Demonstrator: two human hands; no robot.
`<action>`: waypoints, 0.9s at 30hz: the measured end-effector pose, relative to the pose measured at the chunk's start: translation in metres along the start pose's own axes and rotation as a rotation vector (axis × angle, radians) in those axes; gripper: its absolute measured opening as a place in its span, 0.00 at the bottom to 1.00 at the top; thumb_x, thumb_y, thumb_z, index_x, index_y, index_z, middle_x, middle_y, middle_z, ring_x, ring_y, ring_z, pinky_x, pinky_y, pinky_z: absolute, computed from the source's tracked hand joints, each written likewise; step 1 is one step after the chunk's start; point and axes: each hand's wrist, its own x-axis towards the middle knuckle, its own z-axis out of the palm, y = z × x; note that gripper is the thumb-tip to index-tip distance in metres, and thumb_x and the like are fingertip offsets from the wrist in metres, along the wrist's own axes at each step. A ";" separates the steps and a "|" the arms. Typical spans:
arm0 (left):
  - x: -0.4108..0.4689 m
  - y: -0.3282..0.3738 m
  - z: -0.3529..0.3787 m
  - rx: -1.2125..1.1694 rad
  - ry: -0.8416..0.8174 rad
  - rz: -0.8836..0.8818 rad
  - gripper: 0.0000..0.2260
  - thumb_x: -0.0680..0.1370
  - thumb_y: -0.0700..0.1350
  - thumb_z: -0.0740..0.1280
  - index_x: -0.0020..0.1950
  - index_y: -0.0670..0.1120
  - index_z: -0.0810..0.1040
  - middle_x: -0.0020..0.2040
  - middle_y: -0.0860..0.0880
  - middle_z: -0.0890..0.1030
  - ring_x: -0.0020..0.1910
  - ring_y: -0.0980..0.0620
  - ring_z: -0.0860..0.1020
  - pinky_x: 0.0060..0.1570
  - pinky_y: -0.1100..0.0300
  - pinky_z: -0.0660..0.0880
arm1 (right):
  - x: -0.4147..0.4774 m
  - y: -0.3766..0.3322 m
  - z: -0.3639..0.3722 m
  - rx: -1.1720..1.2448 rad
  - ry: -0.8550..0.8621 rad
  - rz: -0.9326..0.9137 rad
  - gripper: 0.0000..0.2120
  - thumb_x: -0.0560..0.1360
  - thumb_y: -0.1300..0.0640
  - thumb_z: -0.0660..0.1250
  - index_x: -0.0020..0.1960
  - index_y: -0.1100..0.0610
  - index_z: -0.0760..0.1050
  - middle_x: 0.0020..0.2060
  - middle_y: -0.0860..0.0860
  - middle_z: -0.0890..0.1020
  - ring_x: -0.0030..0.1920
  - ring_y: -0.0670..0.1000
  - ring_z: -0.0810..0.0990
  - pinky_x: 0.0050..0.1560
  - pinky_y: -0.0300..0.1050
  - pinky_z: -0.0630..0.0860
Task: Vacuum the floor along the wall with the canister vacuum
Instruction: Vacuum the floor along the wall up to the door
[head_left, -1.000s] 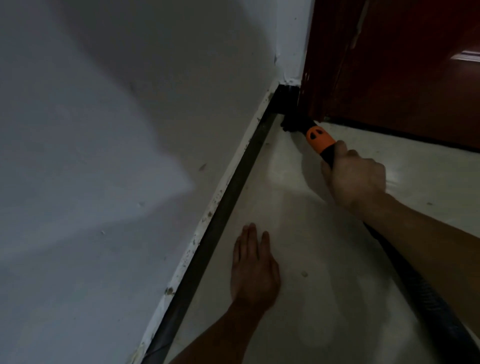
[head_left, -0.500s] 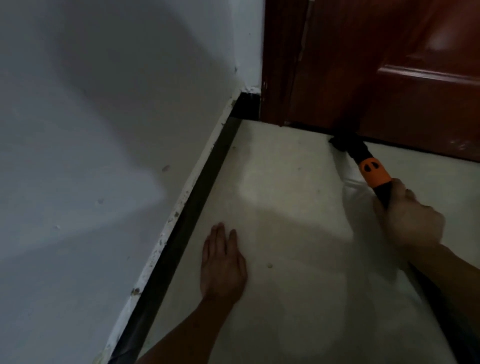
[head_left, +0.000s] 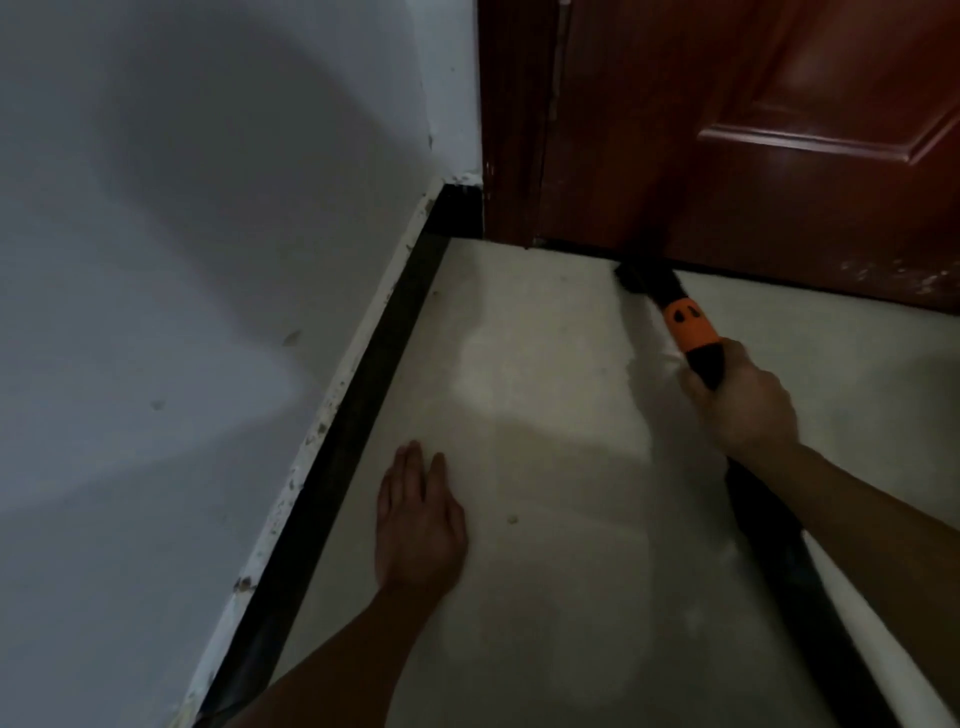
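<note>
Head view | your right hand (head_left: 743, 402) curls fully round the black-and-orange plastic vacuum wand (head_left: 688, 327), its black brush tip (head_left: 641, 278) touching the pale floor (head_left: 545, 415) at the foot of the red-brown wooden door (head_left: 727, 130) | your left hand (head_left: 418, 525) lies flat on that floor, fingers straight, holding nothing, well short of the door | black hose (head_left: 779, 561) trails away from the door.

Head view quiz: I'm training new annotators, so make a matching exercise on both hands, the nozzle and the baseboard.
1 left hand
2 right hand
3 brush nozzle
4 baseboard

A at the foot of the door
B flat on the floor
C black, along the white wall
D curled around the grip

Pairs: 1-B, 2-D, 3-A, 4-C.
</note>
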 end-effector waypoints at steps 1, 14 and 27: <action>0.000 0.000 0.000 -0.002 0.001 0.001 0.25 0.75 0.47 0.53 0.66 0.38 0.75 0.69 0.34 0.71 0.69 0.37 0.70 0.68 0.43 0.66 | -0.002 0.023 -0.011 -0.004 0.028 0.057 0.20 0.78 0.46 0.65 0.65 0.56 0.67 0.38 0.56 0.75 0.35 0.58 0.72 0.37 0.48 0.68; -0.005 0.006 -0.002 -0.044 0.038 0.001 0.26 0.75 0.47 0.51 0.65 0.35 0.76 0.67 0.31 0.71 0.67 0.33 0.70 0.66 0.42 0.67 | -0.115 0.115 -0.037 0.327 -0.100 0.131 0.14 0.70 0.61 0.73 0.49 0.47 0.73 0.27 0.49 0.79 0.21 0.47 0.77 0.21 0.40 0.70; -0.011 0.011 0.005 -0.052 0.017 -0.022 0.26 0.74 0.45 0.51 0.63 0.33 0.76 0.65 0.29 0.72 0.65 0.31 0.72 0.64 0.40 0.69 | -0.137 0.098 -0.035 0.411 -0.281 0.055 0.14 0.68 0.66 0.71 0.46 0.48 0.77 0.26 0.48 0.80 0.23 0.45 0.76 0.24 0.41 0.71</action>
